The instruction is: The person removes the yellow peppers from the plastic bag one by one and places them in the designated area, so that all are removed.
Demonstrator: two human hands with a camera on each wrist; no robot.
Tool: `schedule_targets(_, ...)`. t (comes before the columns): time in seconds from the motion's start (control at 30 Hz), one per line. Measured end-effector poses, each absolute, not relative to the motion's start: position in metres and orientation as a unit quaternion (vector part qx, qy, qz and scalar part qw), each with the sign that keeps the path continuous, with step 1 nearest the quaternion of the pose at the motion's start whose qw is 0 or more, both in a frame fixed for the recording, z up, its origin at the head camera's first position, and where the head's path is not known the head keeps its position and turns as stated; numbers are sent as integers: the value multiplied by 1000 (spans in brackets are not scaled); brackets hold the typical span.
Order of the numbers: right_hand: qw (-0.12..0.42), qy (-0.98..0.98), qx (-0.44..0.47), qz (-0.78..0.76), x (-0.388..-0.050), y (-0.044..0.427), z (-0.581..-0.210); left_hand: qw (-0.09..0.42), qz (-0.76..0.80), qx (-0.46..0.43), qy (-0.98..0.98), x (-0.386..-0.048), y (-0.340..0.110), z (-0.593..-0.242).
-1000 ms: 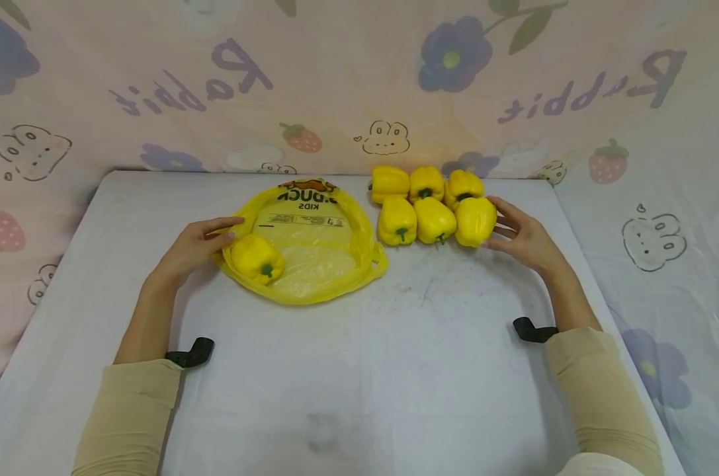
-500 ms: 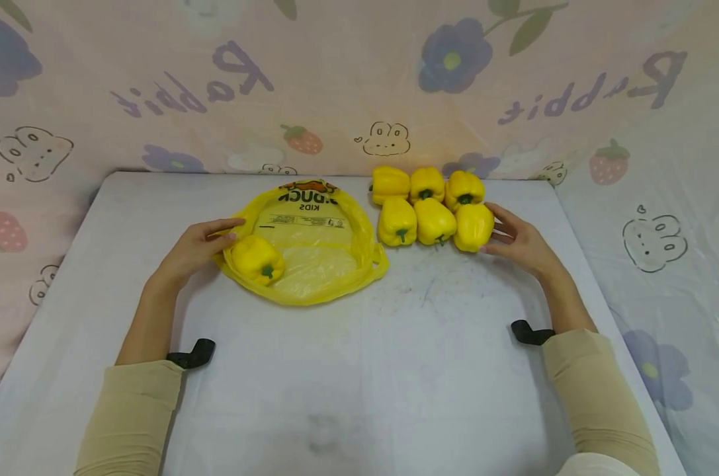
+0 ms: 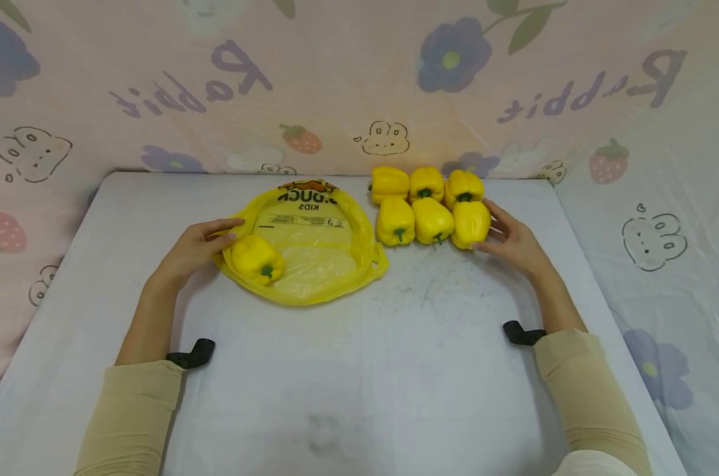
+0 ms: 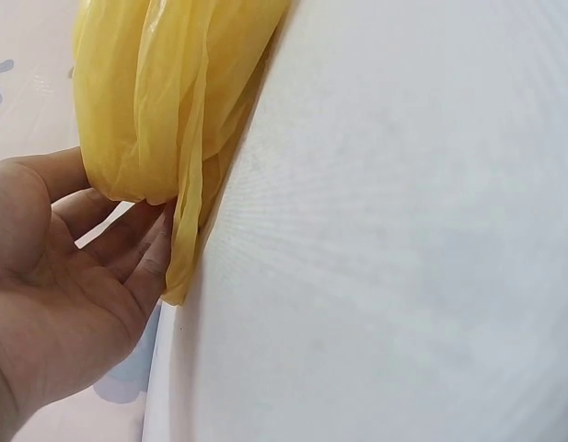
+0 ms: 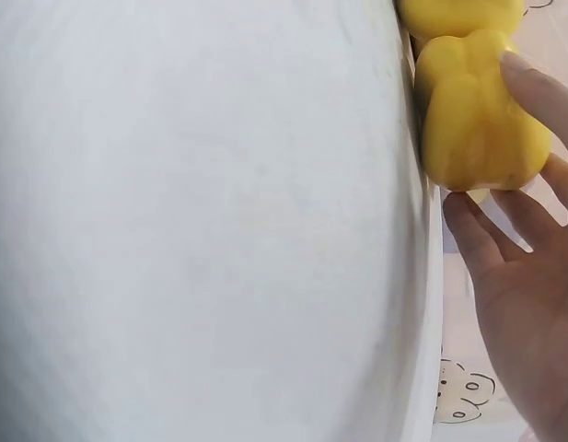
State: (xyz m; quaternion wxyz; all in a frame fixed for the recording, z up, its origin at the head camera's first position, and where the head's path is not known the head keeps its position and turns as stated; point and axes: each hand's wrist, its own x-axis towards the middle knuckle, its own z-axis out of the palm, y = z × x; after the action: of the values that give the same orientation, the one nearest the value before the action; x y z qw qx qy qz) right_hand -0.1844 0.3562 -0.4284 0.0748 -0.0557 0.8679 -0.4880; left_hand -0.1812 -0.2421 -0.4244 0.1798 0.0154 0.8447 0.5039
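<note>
Yellow bell peppers stand in two rows at the table's back right. My right hand [image 3: 510,239] grips the front-right bell pepper [image 3: 471,225], thumb at its near side and fingers around its right side. That pepper touches its neighbours. In the right wrist view the same bell pepper [image 5: 481,120] shows between thumb and fingers. To the left lies a yellow plastic bag [image 3: 365,225], its mouth spread wide, with a single bell pepper [image 3: 256,259] inside at the left. My left hand [image 3: 195,250] holds the bag's left rim; the left wrist view shows fingers against the folded plastic [image 4: 164,101].
A white-covered table [image 3: 359,370] carries everything. Behind it hangs a printed cloth [image 3: 347,79] with rabbits, flowers and strawberries. A bag handle [image 3: 380,259] sticks out toward the peppers. Black camera mounts sit on both wrists.
My right hand and the front-right pepper have shifted slightly left, first a little nearer, then slightly back, closing up against the row. The left hand and bag stay put.
</note>
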Motion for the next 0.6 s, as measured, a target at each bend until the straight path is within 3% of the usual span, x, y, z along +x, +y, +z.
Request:
schedule_targets(0.33,50,877,-51,-476,-175,340,-406,183,502,16,845,-180,-241,-421)
schedule_targets(0.6,-80,867,-116,-477,-168,325,-390,175,505,14,845,-179,-242,-423)
